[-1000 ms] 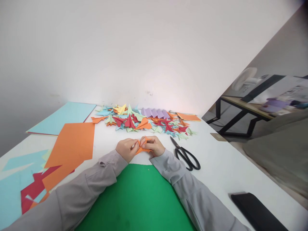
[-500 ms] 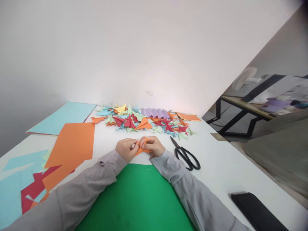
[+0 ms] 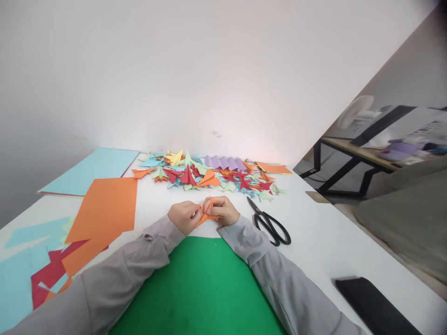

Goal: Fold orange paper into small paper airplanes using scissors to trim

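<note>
A small folded piece of orange paper (image 3: 204,218) is between my two hands, just beyond the green sheet (image 3: 202,284). My left hand (image 3: 184,217) pinches its left side, the fingertips bent in close to the thumb. On the other side my right hand (image 3: 223,210) grips it between thumb and fingers. The fingers hide part of the folds. Behind my hands lies a heap of folded paper shapes, among them an orange paper plane (image 3: 209,179) and a red paper plane (image 3: 188,176).
Black-handled scissors (image 3: 270,223) lie right of my hands. Flat orange paper (image 3: 108,204), a light blue sheet (image 3: 91,172) and red scraps (image 3: 52,270) are on the left. A pleated purple paper (image 3: 225,163) stands by the wall. A black flat object (image 3: 373,304) rests at the lower right.
Both hands keep their hold on the orange paper in nearly the same place. The left fingertips and the paper have shifted only very slightly.
</note>
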